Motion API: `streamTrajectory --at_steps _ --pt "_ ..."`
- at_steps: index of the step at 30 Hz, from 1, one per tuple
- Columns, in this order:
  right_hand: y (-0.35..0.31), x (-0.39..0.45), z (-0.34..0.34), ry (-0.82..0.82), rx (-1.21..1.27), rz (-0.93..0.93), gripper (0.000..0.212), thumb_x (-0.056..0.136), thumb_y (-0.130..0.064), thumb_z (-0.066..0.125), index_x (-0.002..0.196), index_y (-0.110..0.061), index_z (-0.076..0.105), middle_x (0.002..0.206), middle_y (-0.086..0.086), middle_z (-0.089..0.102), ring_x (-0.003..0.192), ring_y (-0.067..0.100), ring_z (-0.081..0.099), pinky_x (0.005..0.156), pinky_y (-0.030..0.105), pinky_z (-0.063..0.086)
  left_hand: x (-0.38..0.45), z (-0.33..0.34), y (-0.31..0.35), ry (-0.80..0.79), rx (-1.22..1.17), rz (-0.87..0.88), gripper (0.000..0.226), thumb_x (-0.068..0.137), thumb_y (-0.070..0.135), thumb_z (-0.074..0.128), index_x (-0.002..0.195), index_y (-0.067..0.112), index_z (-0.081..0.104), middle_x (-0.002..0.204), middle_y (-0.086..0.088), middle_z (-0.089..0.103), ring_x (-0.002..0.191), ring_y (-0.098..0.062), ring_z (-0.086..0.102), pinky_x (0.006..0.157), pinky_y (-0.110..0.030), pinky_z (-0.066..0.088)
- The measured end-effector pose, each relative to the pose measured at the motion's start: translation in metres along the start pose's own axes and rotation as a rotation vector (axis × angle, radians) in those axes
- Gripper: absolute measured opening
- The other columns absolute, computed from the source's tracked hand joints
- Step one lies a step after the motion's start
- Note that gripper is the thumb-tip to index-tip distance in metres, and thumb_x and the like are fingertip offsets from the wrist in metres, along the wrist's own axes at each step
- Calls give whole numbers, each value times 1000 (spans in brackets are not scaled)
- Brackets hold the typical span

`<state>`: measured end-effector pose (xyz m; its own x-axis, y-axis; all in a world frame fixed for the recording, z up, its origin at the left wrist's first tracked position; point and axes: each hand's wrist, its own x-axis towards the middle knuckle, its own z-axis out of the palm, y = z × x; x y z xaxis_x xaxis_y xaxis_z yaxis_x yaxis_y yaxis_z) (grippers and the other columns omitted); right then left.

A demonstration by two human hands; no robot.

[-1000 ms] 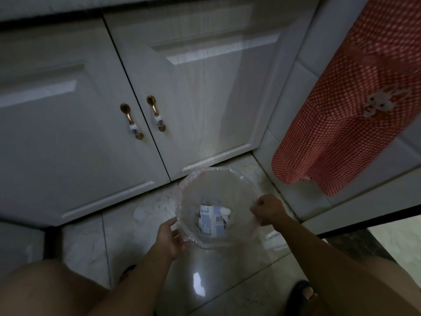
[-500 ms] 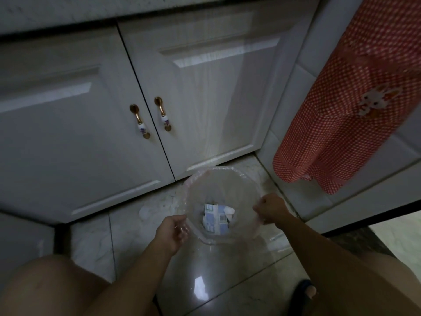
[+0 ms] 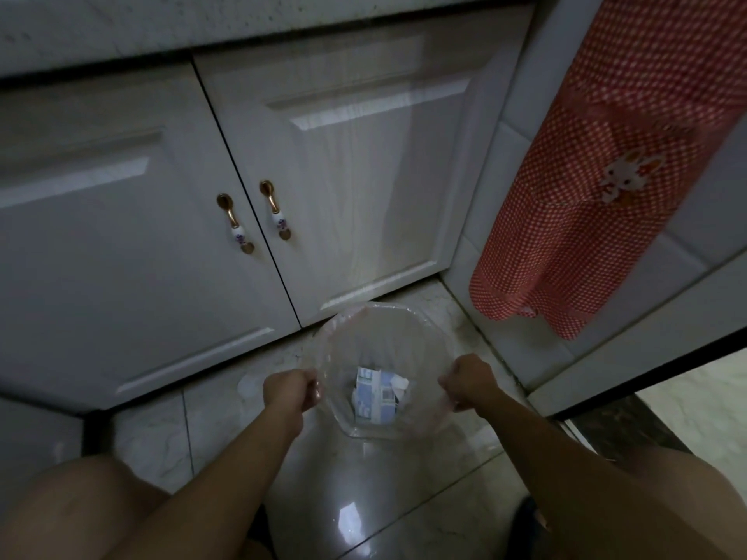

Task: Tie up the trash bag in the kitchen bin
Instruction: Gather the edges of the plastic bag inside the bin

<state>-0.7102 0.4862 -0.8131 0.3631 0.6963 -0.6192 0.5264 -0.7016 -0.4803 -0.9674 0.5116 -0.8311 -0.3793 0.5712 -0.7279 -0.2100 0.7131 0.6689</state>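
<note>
A small round bin lined with a clear trash bag (image 3: 380, 329) stands on the tiled floor in front of white cabinet doors. A blue and white carton (image 3: 378, 396) lies at the bottom of the bag. My left hand (image 3: 290, 389) is closed on the bag's edge at the bin's left rim. My right hand (image 3: 469, 379) is closed on the bag's edge at the right rim. The bag's mouth is spread wide between the two hands.
Two white cabinet doors with gold handles (image 3: 276, 210) rise behind the bin. A red dotted apron (image 3: 586, 187) hangs on the tiled wall to the right. My bare knees frame the glossy floor (image 3: 364, 499) at the bottom.
My left hand moved up the left rim and closed on the bag's edge. My right hand stayed at the right rim, gripping. The camera tilted a little, shifting the cabinets rightward.
</note>
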Motion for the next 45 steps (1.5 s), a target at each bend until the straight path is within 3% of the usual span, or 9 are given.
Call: streamTrajectory --at_steps 9,14,18,24,29,33,37,41,45 --pt "8 3 0 -39 -32 0 29 87 -15 67 112 0 61 109 20 67 96 33 69 81 45 60 16 -2 19 -214 -4 -144 14 84 10 50 72 8 56 67 -8 54 60 -22 50 57 -31 43" --pt "7 6 -1 -74 -55 9 26 91 -13 65 111 2 60 106 23 68 89 33 72 75 45 62 17 0 18 -377 -33 -249 16 82 13 52 70 6 59 46 -7 58 46 -23 56 62 -31 47" --pt "8 9 -6 -118 -68 23 28 90 -10 65 114 3 58 109 25 65 87 35 71 66 42 63 22 -4 14 -391 -107 -303 26 78 21 49 87 3 67 77 -16 65 71 -31 57 76 -38 47" --pt "6 14 -15 -174 -150 -5 28 89 -10 66 113 1 58 103 19 60 80 31 66 60 40 62 37 -10 1 -308 66 -334 32 95 -3 32 73 2 55 41 -6 54 45 -16 42 43 -24 41" --pt "2 16 -16 -184 -244 -40 27 89 -12 67 113 -2 58 103 13 53 68 21 58 46 28 52 48 -12 -5 -271 -19 -369 35 92 -5 27 70 4 53 65 -9 49 57 -20 36 58 -30 32" --pt "2 16 -14 -170 -282 -63 30 88 -13 67 115 -2 59 116 16 58 78 23 58 47 24 48 56 -15 6 -347 -137 -411 26 87 20 54 63 12 49 48 -1 43 48 -17 36 52 -27 34" --pt "2 18 -14 -176 -305 -73 31 88 -12 67 115 -1 59 118 19 61 80 25 61 48 27 51 53 -14 22 -473 201 -312 20 67 21 72 60 16 54 46 4 36 40 -13 30 44 -20 32" --pt "3 20 -14 -188 -307 -59 31 88 -10 67 116 -2 57 111 18 59 80 28 63 59 38 61 47 -6 40 -308 595 -45 16 73 20 77 69 12 63 50 -1 47 53 -17 44 72 -35 44" --pt "4 22 -13 -172 -338 -82 28 88 -12 65 114 -2 59 103 14 58 66 18 59 48 26 52 46 2 51 -241 689 145 14 80 2 69 66 -1 67 53 -13 60 39 -17 51 49 -26 41"
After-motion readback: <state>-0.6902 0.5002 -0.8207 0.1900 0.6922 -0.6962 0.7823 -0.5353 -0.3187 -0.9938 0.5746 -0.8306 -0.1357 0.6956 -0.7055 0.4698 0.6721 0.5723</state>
